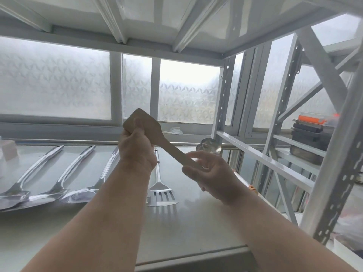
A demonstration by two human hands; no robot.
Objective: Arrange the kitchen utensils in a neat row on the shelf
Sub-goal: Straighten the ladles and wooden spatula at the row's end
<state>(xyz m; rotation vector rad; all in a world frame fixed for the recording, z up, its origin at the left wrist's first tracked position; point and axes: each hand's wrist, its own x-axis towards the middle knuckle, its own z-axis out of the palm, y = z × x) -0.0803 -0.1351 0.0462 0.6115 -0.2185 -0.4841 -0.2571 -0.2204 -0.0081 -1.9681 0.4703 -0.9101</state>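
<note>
A wooden spatula hangs in the air above the shelf. My left hand grips its broad blade, thumb across the face. My right hand pinches the end of its handle. On the shelf, three steel turners lie side by side at the left, blades toward me. A slotted steel turner lies behind my left forearm. A steel ladle rests at the back right, partly hidden by my right hand.
A white box stands at the far left. The upper shelf's underside is close overhead. White rack posts rise at the right. Stacked containers sit on a neighbouring rack. Frosted windows lie behind.
</note>
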